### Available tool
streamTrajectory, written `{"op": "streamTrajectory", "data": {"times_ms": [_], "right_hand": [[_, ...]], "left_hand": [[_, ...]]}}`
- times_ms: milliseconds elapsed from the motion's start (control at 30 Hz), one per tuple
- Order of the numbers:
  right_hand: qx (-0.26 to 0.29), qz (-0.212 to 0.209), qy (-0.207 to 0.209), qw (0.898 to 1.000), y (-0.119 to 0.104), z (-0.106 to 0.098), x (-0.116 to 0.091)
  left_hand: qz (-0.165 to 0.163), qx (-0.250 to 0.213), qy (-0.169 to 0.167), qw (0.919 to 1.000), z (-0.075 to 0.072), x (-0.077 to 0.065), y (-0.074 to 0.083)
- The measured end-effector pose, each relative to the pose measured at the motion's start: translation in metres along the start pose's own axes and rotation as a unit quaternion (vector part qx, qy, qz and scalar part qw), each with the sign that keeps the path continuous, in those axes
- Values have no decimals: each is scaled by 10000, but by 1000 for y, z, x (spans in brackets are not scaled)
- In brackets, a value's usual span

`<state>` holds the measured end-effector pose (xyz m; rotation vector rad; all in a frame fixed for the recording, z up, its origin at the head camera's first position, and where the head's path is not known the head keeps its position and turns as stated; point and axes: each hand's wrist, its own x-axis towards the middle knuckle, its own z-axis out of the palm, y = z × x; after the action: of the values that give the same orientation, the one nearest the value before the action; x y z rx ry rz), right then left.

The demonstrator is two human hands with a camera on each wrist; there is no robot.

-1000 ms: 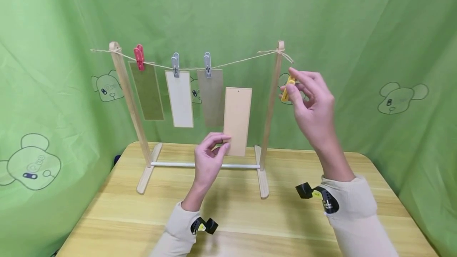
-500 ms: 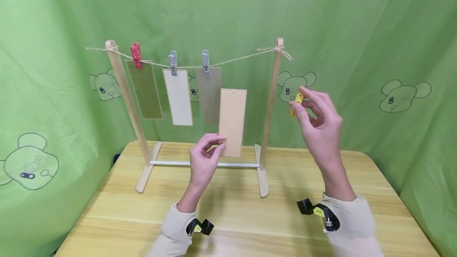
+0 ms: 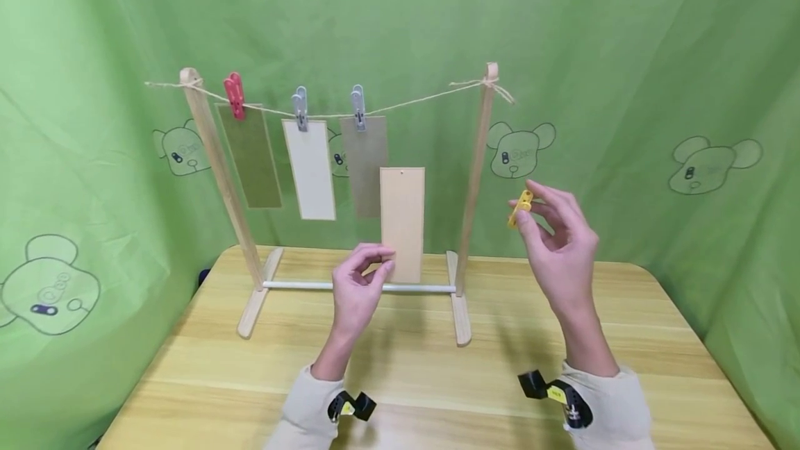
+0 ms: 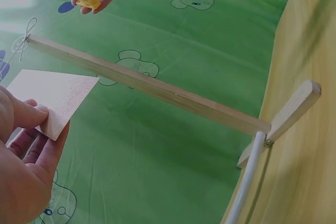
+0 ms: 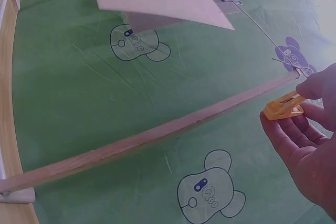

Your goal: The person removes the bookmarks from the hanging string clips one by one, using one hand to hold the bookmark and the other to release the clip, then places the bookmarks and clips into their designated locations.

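My left hand (image 3: pixel 360 283) pinches a peach-coloured card (image 3: pixel 403 224) by its lower left edge and holds it upright, a small hole near its top. In the head view the card overlaps the grey-brown card (image 3: pixel 367 165) on the line. Right of the rack, my right hand (image 3: pixel 560 248) pinches a yellow clothespin (image 3: pixel 521 209) between thumb and fingers. The right wrist view shows the same clothespin (image 5: pixel 283 106) at the fingertips, near the wooden post. From the left wrist, the thumb (image 4: pixel 31 113) lies on the card's face with fingers behind.
A wooden rack with a right post (image 3: pixel 476 186) and white crossbar (image 3: pixel 294 285) stands on the table (image 3: pixel 206 373). On its twine (image 3: pixel 425 101) hang an olive card (image 3: pixel 253 158) under a red clothespin (image 3: pixel 235 96) and a white card (image 3: pixel 310 172) under a grey one. Green curtain surrounds the table.
My right hand has come down and slightly right with the yellow clothespin. The left hand has shifted a little left, and the peach card now stands lower and straighter.
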<state>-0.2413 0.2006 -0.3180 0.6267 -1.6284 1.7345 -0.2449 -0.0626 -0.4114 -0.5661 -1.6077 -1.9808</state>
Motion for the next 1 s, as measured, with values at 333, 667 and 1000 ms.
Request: {"op": "streamTrajectory", "data": {"times_ms": [333, 667, 1000], "right_hand": [[61, 78, 102, 9999, 5, -7, -17], [173, 110, 248, 9995, 13, -12, -24], [65, 443, 403, 9982, 30, -20, -39]], "left_hand": [[-39, -10, 21, 10000, 2, -5, -1], [-88, 137, 81, 9998, -4, -7, 0], [-139, 200, 12, 9997, -8, -15, -11]]}}
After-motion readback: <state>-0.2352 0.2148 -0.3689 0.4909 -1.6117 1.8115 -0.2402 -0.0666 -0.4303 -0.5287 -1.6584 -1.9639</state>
